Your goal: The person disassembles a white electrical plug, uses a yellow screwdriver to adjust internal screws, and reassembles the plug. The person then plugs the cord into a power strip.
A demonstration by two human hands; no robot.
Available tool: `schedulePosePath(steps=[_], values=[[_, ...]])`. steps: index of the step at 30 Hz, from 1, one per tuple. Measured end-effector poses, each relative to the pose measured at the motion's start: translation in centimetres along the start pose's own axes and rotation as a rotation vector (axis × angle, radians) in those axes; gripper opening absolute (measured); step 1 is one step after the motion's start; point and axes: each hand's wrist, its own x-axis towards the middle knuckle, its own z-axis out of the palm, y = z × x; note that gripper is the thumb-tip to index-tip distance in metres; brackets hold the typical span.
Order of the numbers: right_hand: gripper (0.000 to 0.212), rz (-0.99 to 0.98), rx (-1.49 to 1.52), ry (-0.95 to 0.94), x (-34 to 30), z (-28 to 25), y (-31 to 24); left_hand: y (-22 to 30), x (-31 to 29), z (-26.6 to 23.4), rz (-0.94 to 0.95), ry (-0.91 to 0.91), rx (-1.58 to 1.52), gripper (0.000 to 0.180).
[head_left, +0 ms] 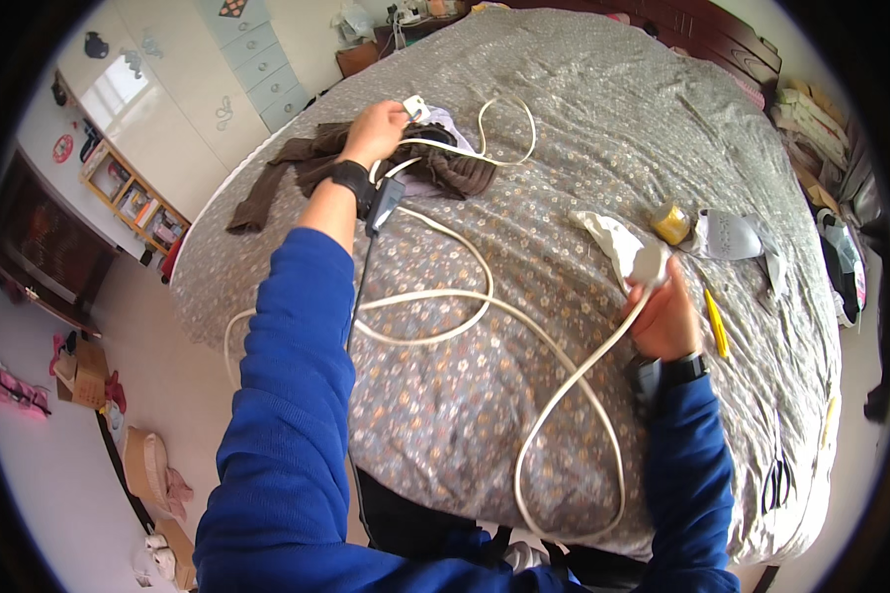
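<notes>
My left hand [374, 135] reaches far over the bed, its fingers closed on a white plug [416, 108] above a crumpled dark brown garment [316, 153]. In my right hand [668, 318], on the right side of the bed, is the white end piece [649, 265] of a cord, seen end-on; its full shape is hidden. The long white cord [445, 294] lies in loose loops across the flowered sheet between my hands. A crumpled white paper or cloth [611, 240] lies just beyond the right hand. Dark straps circle both wrists.
On the bed's right side lie a yellow tape roll [670, 223], a grey plastic bag [727, 235], a slim yellow tool [716, 324] and dark-handled scissors [777, 484]. A black cable with a dark box [384, 206] hangs along my left arm. The wooden headboard [702, 35] stands behind.
</notes>
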Motion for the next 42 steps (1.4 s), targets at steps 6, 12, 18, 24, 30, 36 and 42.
schedulePosePath(steps=[6,12,18,24,30,36,42], values=[[0.056,0.150,0.146,-0.078,1.5,-5.6,3.3,-5.7,6.0,6.5,-0.150,-0.208,0.228,0.038],[0.053,0.168,0.167,-0.106,1.5,-4.8,2.6,-2.9,4.9,6.9,0.032,0.070,0.053,0.036],[0.053,0.161,0.132,-0.100,1.4,-4.2,2.7,11.1,-0.3,-0.9,0.237,0.018,-0.327,0.022],[0.086,0.244,0.298,-0.240,1.2,-3.9,2.9,26.2,-16.6,1.1,1.123,-0.217,0.036,0.016],[0.058,0.166,0.136,-0.232,0.2,-3.9,2.6,29.3,-24.5,2.2,1.072,-0.261,0.110,0.022],[0.050,0.044,0.188,-0.401,0.1,-3.0,2.6,27.9,-26.6,1.6,0.778,-0.347,0.022,0.030],[0.062,-0.024,0.212,-0.436,0.2,-2.2,3.0,26.0,-27.9,1.0,0.681,-0.413,0.041,0.039]])
